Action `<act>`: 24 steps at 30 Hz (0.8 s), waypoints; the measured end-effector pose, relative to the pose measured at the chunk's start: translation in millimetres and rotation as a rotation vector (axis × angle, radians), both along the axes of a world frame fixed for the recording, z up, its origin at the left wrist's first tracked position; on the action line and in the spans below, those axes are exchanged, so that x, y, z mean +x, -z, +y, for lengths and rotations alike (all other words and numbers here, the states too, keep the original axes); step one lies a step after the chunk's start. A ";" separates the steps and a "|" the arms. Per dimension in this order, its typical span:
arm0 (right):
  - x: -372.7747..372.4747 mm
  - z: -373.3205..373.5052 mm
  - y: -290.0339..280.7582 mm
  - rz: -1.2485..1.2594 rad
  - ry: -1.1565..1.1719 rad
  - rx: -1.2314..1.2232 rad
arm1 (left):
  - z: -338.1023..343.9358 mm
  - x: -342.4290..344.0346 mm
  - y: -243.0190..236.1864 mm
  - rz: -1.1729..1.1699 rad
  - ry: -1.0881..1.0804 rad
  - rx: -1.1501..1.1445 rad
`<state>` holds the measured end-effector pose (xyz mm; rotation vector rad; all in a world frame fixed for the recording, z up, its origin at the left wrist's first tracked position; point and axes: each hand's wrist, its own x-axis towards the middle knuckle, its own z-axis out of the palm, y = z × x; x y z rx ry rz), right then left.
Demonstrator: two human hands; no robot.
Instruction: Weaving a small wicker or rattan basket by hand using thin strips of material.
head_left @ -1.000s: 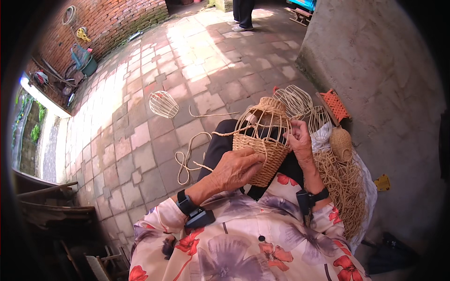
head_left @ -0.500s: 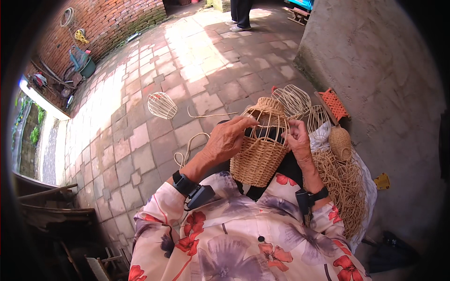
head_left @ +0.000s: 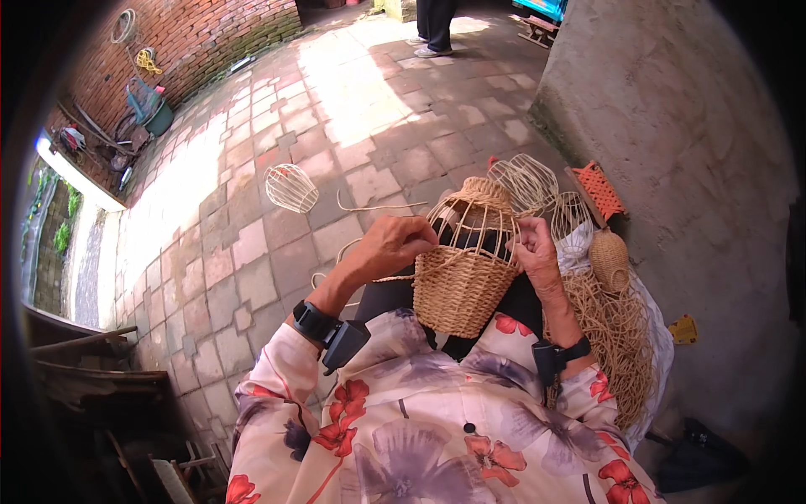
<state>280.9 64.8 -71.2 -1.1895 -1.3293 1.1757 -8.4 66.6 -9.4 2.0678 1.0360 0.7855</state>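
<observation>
A half-woven straw basket [head_left: 464, 290] rests on my lap. Its lower body is closely woven, bare pale ribs show above, and a woven collar [head_left: 482, 192] tops it. My right hand [head_left: 535, 252] grips the basket's right side, where weave meets ribs. Beside the left ribs, the fingers of my left hand [head_left: 401, 242] are pinched together; what lies between them is hidden. A straw cord [head_left: 395, 278] runs below that hand towards the basket's left side, partly hidden by my forearm.
On the paving sits a pale rib frame [head_left: 290, 188] near a loose strand [head_left: 378, 207]. To my right are more frames [head_left: 525, 182], a small woven piece [head_left: 609, 260], a heap of cord [head_left: 611, 344] and an orange woven seat [head_left: 599, 191] by the wall. Someone's legs [head_left: 435, 25] stand far off.
My left hand has drawn back left from over the ribs to the basket's left side. The cord's loop has shifted, and part now shows beside the basket. My right hand stays nearly still.
</observation>
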 end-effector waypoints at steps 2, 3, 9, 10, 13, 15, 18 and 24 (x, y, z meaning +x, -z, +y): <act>1.2 1.9 2.2 0.013 -0.016 0.004 | -1.6 -0.2 0.1 0.000 -0.013 -0.150; 2.7 3.4 3.4 0.003 -0.033 0.010 | 0.0 0.2 4.5 -0.011 -0.031 -0.163; 0.4 6.7 1.1 -0.003 -0.073 -0.008 | 1.0 -3.6 12.3 -0.122 -0.051 -0.467; 0.7 10.0 -1.0 -0.016 -0.098 -0.009 | 1.1 -3.6 11.3 -0.188 -0.024 -0.503; 5.0 25.7 4.3 -0.064 -0.146 -0.006 | 3.9 2.6 18.9 -0.181 0.002 -0.397; 5.5 26.8 3.4 -0.124 -0.166 -0.038 | 5.5 9.8 26.3 -0.155 -0.037 -0.399; 0.2 21.0 -6.8 -0.369 0.118 0.233 | 10.0 10.7 22.9 -0.134 -0.071 -0.396; -31.0 4.7 -32.6 -0.424 0.230 0.227 | 12.2 8.9 25.7 -0.135 -0.041 -0.401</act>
